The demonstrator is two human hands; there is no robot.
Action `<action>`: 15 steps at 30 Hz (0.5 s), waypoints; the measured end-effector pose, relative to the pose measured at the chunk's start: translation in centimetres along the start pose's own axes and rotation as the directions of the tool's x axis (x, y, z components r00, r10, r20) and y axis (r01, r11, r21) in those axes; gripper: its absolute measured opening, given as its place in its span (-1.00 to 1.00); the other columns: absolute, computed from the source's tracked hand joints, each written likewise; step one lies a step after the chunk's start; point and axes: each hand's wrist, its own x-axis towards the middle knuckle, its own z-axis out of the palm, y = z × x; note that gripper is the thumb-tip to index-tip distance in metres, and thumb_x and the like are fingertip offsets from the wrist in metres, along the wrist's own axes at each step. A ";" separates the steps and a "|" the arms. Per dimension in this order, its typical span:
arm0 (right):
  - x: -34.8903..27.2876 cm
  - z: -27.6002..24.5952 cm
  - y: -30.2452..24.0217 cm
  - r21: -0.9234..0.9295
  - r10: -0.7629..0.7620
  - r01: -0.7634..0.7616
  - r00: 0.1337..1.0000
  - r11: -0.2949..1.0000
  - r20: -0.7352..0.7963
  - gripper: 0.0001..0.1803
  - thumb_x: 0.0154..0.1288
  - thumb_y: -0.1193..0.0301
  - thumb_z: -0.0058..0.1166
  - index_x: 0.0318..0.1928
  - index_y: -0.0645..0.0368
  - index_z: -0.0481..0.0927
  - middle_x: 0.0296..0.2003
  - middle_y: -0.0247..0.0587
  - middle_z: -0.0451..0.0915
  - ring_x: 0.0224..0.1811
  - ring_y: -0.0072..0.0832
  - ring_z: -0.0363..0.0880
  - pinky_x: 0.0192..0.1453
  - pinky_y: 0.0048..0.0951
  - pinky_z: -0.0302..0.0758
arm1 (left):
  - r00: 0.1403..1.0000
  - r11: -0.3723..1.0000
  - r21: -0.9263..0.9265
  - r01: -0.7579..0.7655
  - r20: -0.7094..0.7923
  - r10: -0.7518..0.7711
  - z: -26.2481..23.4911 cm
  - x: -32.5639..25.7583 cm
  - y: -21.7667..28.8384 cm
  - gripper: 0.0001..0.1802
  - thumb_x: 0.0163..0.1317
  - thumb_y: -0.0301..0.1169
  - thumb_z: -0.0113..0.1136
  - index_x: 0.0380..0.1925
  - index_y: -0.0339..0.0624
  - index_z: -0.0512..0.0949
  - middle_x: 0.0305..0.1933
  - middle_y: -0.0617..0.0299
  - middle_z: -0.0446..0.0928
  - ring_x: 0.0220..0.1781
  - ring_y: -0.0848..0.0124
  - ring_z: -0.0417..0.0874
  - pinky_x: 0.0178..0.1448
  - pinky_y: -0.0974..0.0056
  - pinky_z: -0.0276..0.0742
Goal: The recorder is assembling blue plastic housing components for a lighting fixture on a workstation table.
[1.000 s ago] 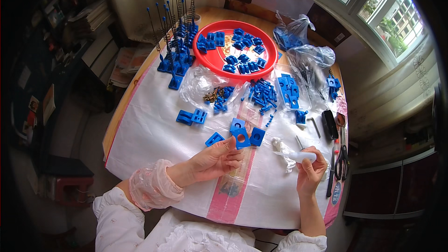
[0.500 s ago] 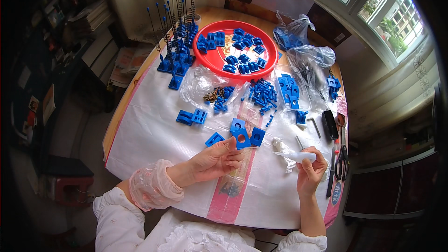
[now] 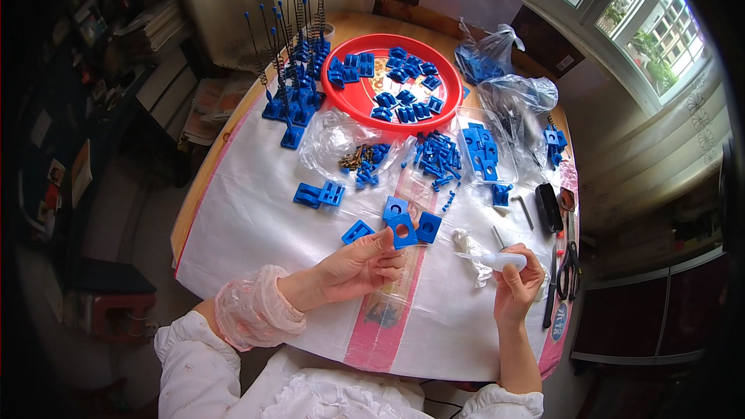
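My left hand pinches a blue square plastic plate with a round hole between thumb and fingers. Just behind it, a similar blue piece and a blue square block lie on the cloth, while a flat slotted blue piece rests to its left. In my right hand is a small white squeeze bottle, its narrow tip pointing left toward the plate but apart from it. Below that tip sits a crumpled white tissue.
A red round tray at the back holds several blue parts. Blue bases with upright springs stand at back left. Blue pegs lie mid-table. Clear bags, black scissors and a hex key are on the right.
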 end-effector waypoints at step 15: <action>0.0 -0.3 0.1 -0.011 0.004 -0.004 1.000 1.000 0.013 -0.78 0.19 0.46 0.33 -0.22 0.33 0.60 -0.33 -0.24 0.51 -0.41 -0.62 0.40 -0.39 -0.62 0.29 | 1.000 0.999 0.050 0.004 -0.021 -0.003 0.4 0.0 0.1 -0.60 0.33 -0.11 0.24 0.06 -0.03 0.50 -0.46 0.49 0.09 -0.43 0.62 0.12 -0.35 0.50 0.19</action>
